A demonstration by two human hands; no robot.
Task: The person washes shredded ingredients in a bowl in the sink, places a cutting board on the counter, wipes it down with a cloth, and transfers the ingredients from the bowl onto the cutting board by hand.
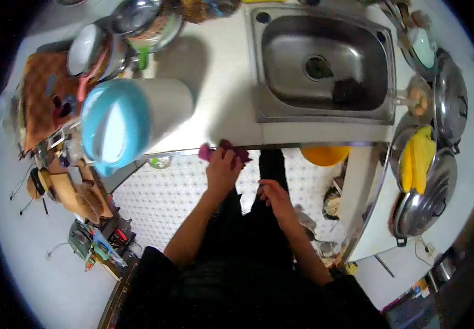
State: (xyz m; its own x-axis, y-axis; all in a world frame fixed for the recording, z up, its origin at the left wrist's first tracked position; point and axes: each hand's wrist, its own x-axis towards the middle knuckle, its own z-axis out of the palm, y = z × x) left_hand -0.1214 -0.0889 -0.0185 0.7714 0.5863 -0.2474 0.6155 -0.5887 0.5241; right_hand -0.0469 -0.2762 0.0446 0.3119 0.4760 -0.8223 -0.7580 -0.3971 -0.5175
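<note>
My left hand [224,170] is closed on a purple-red cloth [241,154] at the front edge of the white counter [229,82]. Parts of the cloth stick out on both sides of the fingers. Lower and to the right, my right hand [272,193] hangs in front of my dark trousers, away from the counter. Its fingers are loosely bent and apart, and nothing shows in them. The steel sink [327,114] is set into the counter beyond my hands, with something dark lying in its basin.
A tall white container with a blue rim [144,118] stands on the counter at the left. Pots [133,16] stand behind it. Large lidded pans [450,98] and yellow gloves or cloths [418,159] are at the right. Below the counter is an orange basin [325,156].
</note>
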